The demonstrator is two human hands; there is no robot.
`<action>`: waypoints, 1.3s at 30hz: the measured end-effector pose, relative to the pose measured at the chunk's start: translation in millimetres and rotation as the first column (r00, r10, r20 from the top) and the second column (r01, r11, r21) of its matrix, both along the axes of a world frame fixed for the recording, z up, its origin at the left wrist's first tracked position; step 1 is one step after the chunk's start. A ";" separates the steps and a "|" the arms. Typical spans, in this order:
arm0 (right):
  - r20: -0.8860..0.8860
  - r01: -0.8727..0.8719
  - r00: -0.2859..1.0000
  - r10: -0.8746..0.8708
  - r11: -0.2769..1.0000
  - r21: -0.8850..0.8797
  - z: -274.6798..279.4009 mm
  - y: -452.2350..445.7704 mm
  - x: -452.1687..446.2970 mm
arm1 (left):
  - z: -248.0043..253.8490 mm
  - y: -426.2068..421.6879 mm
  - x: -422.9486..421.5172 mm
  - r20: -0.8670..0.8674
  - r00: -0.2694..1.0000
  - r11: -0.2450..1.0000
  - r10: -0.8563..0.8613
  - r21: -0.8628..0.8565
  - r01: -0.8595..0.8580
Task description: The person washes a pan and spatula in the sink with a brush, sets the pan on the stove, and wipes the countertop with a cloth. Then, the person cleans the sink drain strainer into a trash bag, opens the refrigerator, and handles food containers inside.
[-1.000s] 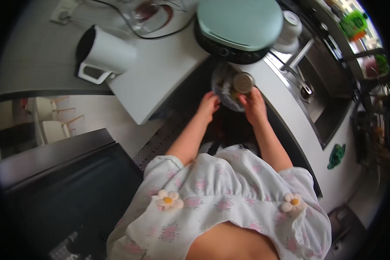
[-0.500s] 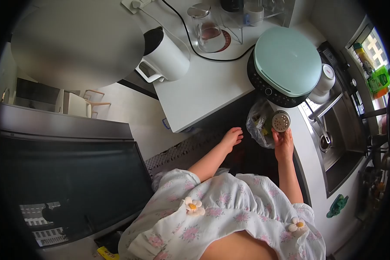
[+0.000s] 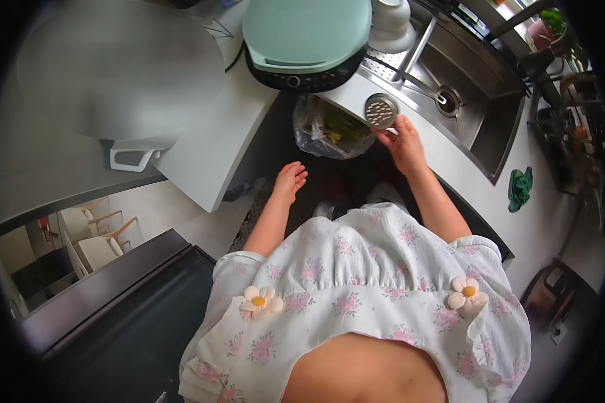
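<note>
Between the fingers of my right hand [image 3: 406, 144] is a round metal strainer [image 3: 381, 111] with a perforated face, held over the counter's edge beside the sink. My left hand [image 3: 291, 181] hangs in the air with its fingers apart and nothing in it. A clear plastic bag [image 3: 331, 149] with green and yellow scraps inside hangs below the counter edge, between the two hands and a little beyond them. Just past the bag stands a mint-green appliance [image 3: 307, 30] with a black base and a closed lid.
A steel sink [image 3: 474, 94] lies to the right, with stacked white bowls [image 3: 391, 27] behind it. A green cloth [image 3: 519, 189] lies on the right counter [image 3: 474, 198]. A blurred round shape covers the upper left. Chairs [image 3: 101, 250] stand beyond at the left.
The view has swung about. My right hand has carried the metal strainer away from the bag toward the sink side. My left hand has drawn back from the bag, its fingers apart.
</note>
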State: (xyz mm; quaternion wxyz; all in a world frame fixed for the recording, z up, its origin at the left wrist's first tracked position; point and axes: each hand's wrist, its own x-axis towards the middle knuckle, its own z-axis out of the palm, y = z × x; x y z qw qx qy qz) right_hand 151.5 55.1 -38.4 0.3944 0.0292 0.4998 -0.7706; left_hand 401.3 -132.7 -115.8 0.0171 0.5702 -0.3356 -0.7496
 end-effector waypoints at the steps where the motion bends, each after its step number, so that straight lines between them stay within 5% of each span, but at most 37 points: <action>1: -0.002 0.038 0.999 -0.038 0.999 -0.024 15.8 14.5 -9.1 | -0.9 1.3 -2.7 0.018 1.000 1.000 -0.024 -0.011 0.024; 6: -0.182 0.176 0.969 -0.168 0.984 0.026 45.2 114.3 -75.8 | 13.7 16.0 -31.1 0.099 0.981 0.971 -0.168 -0.156 0.182; 10: -0.358 0.328 0.912 -0.203 0.884 0.333 12.2 195.1 -144.9 | 14.4 34.7 -41.3 0.160 0.974 0.961 -0.162 -0.199 0.193; 14: -0.533 0.312 0.776 0.337 0.529 0.789 -58.7 209.4 -207.0 | 23.8 59.0 -35.2 0.283 0.940 0.945 -0.189 -0.206 0.252; 16: -0.606 0.381 0.623 0.495 0.484 0.788 -89.2 196.4 -229.0 | 32.3 73.3 -36.2 0.324 0.926 0.946 -0.192 -0.191 0.263; 20: -0.342 0.143 0.669 0.660 0.337 0.931 -130.3 160.8 -258.8 | 47.9 95.5 -38.2 0.429 0.872 0.921 -0.235 -0.188 0.341; 23: -0.175 0.003 0.549 0.817 0.208 0.978 -146.8 152.2 -249.2 | 57.7 107.7 -43.6 0.467 0.845 0.911 -0.259 -0.172 0.374; 26: -0.115 -0.170 0.497 0.860 0.227 0.959 -125.6 161.3 -249.0 | 53.0 110.1 -53.0 0.456 0.843 0.897 -0.285 -0.183 0.402; 28: -0.346 -0.112 0.470 0.812 0.443 0.889 -72.1 189.8 -241.9 | 45.1 107.6 -64.8 0.441 0.848 0.892 -0.293 -0.193 0.408; 32: -0.656 0.379 0.447 0.608 0.536 0.755 8.7 301.9 -241.0 | 28.8 92.5 -95.8 0.398 0.833 0.819 -0.385 -0.269 0.507; 35: -0.530 0.617 0.641 0.555 0.038 0.786 46.9 390.9 -216.2 | 30.1 83.7 -121.4 0.381 0.824 0.786 -0.418 -0.304 0.539; 37: -0.426 0.515 0.761 0.490 -0.057 0.855 -13.9 452.3 -180.2 | 32.8 82.3 -133.3 0.388 0.815 0.773 -0.430 -0.308 0.555; 39: -0.548 0.580 0.664 0.509 0.112 0.807 -29.2 429.7 -134.6 | 37.1 84.6 -143.5 0.398 0.811 0.769 -0.429 -0.309 0.559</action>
